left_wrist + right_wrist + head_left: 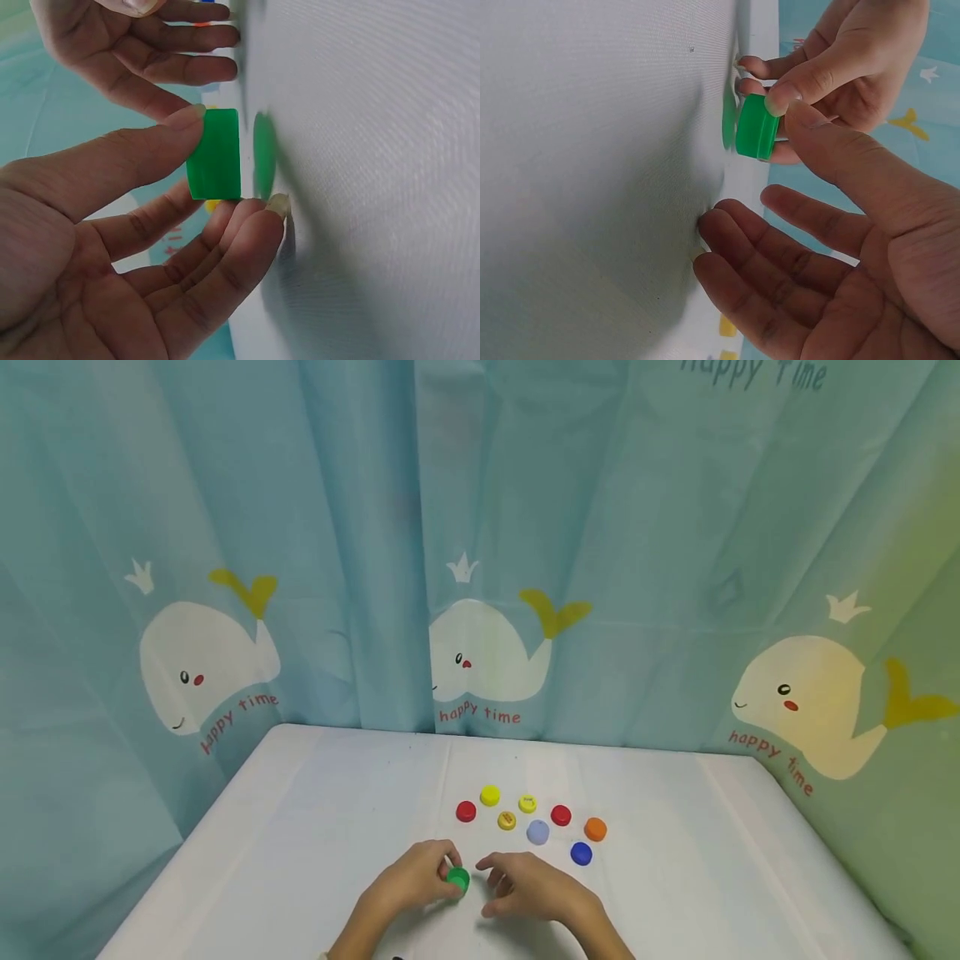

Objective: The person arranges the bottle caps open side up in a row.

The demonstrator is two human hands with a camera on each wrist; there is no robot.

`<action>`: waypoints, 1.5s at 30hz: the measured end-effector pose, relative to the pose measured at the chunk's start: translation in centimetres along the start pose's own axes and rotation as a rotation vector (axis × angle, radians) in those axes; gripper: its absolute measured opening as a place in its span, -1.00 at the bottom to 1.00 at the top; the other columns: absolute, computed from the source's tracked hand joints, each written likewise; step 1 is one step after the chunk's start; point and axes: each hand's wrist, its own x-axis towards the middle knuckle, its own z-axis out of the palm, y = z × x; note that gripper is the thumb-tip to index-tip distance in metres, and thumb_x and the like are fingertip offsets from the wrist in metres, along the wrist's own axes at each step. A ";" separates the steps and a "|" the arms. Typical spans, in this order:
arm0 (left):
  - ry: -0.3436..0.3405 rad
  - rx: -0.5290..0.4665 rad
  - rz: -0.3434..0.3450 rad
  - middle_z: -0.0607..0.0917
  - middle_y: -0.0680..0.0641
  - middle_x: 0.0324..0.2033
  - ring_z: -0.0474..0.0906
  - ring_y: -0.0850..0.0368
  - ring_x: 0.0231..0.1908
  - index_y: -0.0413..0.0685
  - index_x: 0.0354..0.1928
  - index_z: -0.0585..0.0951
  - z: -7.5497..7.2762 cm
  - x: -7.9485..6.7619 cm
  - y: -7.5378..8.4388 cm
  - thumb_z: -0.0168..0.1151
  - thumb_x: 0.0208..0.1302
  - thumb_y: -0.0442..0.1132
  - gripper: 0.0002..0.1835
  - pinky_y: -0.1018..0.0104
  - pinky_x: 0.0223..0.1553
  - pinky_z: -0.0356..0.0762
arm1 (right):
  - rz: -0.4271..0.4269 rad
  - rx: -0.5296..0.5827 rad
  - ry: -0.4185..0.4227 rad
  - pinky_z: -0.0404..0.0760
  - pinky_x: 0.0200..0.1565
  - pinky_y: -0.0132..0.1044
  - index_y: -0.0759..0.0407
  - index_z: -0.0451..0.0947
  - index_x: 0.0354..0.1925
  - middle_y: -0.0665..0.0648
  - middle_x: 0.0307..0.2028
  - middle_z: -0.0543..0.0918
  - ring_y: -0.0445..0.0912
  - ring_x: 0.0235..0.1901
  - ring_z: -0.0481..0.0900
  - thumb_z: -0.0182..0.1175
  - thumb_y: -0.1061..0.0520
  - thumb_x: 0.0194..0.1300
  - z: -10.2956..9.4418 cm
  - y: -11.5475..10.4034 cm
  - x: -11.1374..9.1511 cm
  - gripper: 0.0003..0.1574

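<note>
In the head view my left hand (408,878) pinches a green bottle cap (458,880) between thumb and fingers. The left wrist view shows the cap (216,154) side-on, just off the white cloth, with a green reflection or shadow beside it. My right hand (534,888) is just to the right, its fingers loosely bent and nothing held in them. In the right wrist view the right thumb (847,154) comes close to the cap (755,127) and the left thumb; whether it touches them I cannot tell.
Beyond the hands lie several loose caps: red (466,812), yellow (490,796), gold (507,820), light blue (537,832), orange (596,829) and dark blue (581,853) among them. A white-covered table (337,810) carries everything. Behind it hangs a blue whale-print curtain (375,568).
</note>
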 end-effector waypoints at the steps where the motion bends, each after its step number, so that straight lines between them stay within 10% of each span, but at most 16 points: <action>1: 0.003 0.006 -0.005 0.43 0.05 -0.54 0.33 0.23 -0.49 -0.13 -0.30 0.53 0.0 0.0 0.0 0.43 -0.01 -0.31 -0.74 0.36 -0.47 0.34 | -0.003 -0.005 0.001 0.54 -0.24 -0.35 0.16 0.55 0.01 -0.08 -0.35 0.62 -0.28 -0.40 0.53 0.43 0.08 0.02 -0.1 0.0 0.0 -0.44; 28: 0.074 0.089 -0.073 0.42 0.04 -0.46 0.33 0.17 -0.42 -0.16 -0.17 0.56 0.2 0.2 -0.1 0.40 0.04 -0.28 -0.69 0.32 -0.41 0.37 | 0.010 -0.014 -0.010 0.55 -0.23 -0.35 0.18 0.56 -0.03 -0.09 -0.36 0.62 -0.28 -0.38 0.54 0.42 0.07 0.05 -0.1 -0.3 0.2 -0.50; 45: 0.078 0.091 -0.089 0.46 0.04 -0.46 0.36 0.16 -0.41 -0.15 -0.09 0.54 0.2 0.4 0.1 0.43 0.03 -0.15 -0.58 0.26 -0.35 0.44 | 0.013 -0.005 0.140 0.58 -0.30 -0.34 0.21 0.57 -0.07 -0.02 -0.35 0.63 -0.20 -0.38 0.57 0.41 0.07 0.06 -1.2 0.8 0.0 -0.53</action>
